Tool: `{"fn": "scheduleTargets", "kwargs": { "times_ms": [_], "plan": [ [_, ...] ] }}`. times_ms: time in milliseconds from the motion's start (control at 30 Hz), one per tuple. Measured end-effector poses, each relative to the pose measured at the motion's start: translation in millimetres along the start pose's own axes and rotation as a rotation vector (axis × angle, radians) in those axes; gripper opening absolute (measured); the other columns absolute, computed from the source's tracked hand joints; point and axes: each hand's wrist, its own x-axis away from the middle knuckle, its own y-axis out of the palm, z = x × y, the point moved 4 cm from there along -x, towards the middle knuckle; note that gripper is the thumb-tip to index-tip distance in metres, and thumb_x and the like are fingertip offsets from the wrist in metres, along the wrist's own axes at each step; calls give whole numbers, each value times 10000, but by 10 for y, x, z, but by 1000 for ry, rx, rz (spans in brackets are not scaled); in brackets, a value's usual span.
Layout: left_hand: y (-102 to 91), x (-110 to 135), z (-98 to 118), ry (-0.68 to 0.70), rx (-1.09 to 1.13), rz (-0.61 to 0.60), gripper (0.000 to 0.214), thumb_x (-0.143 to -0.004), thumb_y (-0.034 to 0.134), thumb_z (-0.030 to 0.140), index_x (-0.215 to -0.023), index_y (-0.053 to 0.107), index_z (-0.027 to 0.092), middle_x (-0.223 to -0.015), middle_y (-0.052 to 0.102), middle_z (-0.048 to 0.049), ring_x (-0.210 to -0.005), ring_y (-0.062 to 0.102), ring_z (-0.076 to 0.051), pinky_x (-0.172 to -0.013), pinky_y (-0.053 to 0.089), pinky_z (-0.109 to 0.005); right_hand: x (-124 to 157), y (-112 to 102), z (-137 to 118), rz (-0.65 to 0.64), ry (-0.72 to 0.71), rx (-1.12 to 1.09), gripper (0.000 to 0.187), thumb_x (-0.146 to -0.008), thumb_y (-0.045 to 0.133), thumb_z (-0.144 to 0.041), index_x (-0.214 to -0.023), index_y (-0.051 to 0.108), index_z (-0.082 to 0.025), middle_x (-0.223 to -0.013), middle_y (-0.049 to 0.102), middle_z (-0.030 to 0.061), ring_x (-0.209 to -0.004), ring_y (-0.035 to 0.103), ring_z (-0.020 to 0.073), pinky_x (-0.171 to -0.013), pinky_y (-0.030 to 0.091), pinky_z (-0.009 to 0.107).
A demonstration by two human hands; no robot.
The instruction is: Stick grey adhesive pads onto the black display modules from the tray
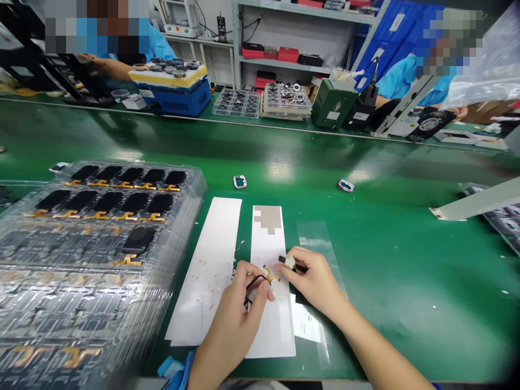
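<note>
Gold ribbon cable (271, 275) on the black part (251, 281) pinched in the left hand (239, 311) may crease if the right hand (316, 280), gripping a small white-tipped tool (288, 262), presses too hard.

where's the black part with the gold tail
The black part is low centre, head view, pinched in the left hand over a white strip, beside the right hand.
</note>
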Motion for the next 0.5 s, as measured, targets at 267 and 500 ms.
{"fn": "scheduleTargets", "kwargs": {
  "times_ms": [267,500],
  "plan": [
    [15,40,0,-20,136,-61,133,-1027,349,377,-1030,386,249,-649,417,69,-616,433,-131,-575,331,-241,59,133,-103,-214,61,-248,326,-858,605,-428,-662,608,-168,-579,544,-25,-513,423,93,-504,345,230],
    [25,37,7,-13,167,-75,143,-1021,369,395,-1028,354,253,-666,454,64,-609,427,-127,-543,296,-236,84,200,-106,-318,172,-462,379,-802,678,-519,-668,634,-167,-529,529,-40,-504,420,90,-506,344,231]
  ]
}}
